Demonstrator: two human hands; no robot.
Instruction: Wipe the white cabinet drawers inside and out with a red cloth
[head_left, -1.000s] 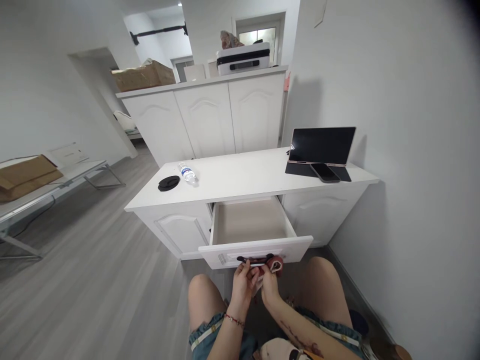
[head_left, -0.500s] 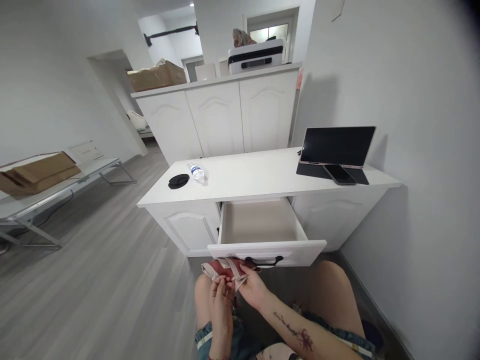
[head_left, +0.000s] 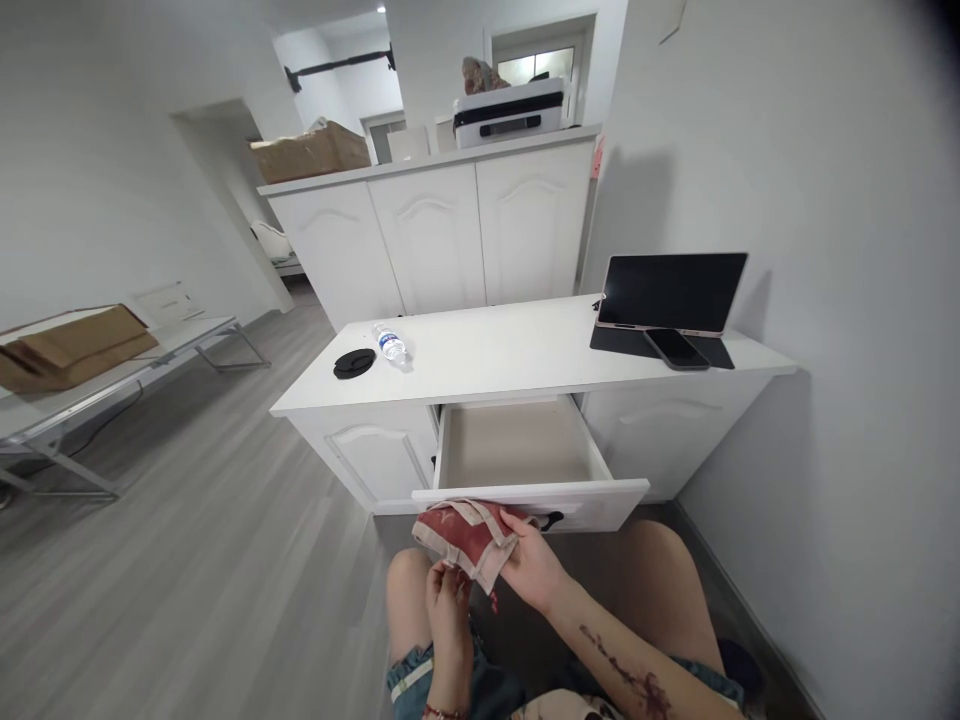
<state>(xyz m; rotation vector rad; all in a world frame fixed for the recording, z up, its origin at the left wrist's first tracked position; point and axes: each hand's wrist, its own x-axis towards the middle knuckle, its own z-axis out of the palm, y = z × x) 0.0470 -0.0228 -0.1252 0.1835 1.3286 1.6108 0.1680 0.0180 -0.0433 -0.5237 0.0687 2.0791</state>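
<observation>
A small red and beige cloth (head_left: 466,536) is held flat just in front of the open drawer (head_left: 525,492) of a low white cabinet (head_left: 495,360). My right hand (head_left: 534,565) grips the cloth's right edge. My left hand (head_left: 448,598) pinches its lower edge from below. The drawer is pulled out and its inside looks bare. I sit facing it with both knees in view.
On the cabinet top lie a black round lid (head_left: 355,362), a water bottle (head_left: 391,345) on its side, a tablet (head_left: 670,292) on a stand and a phone (head_left: 676,348). A taller white cabinet (head_left: 435,230) stands behind. A folding table (head_left: 97,385) with cardboard is at the left.
The cloth was bunched between both hands by the drawer handle; now it is spread out and lifted to the drawer front. The view has shifted slightly.
</observation>
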